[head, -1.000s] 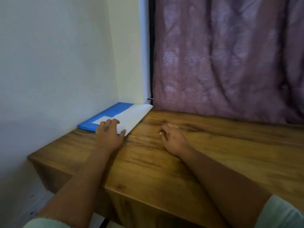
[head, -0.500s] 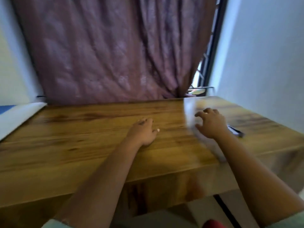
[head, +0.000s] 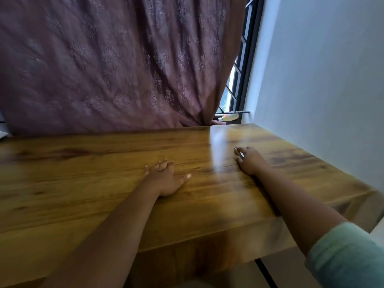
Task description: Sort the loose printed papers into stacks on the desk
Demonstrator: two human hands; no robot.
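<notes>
Papers (head: 2,134): only a pale sliver at the far left frame edge, on the desk (head: 83,183); cut off, so count and long axis cannot be told.
Left hand (head: 164,179): flat on the wood, fingers spread, holding nothing; it is the nearer hand, and the papers lie well to its left.
Right hand (head: 250,161): resting further right, fingers curled (a small pale glint at the fingertips is too blurred to identify); grasp cannot be told.
Hidden: the desk's left end lies outside the frame.

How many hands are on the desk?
2. The left hand lies flat near the middle of the desk; the right hand rests farther right, toward the wall.
</notes>
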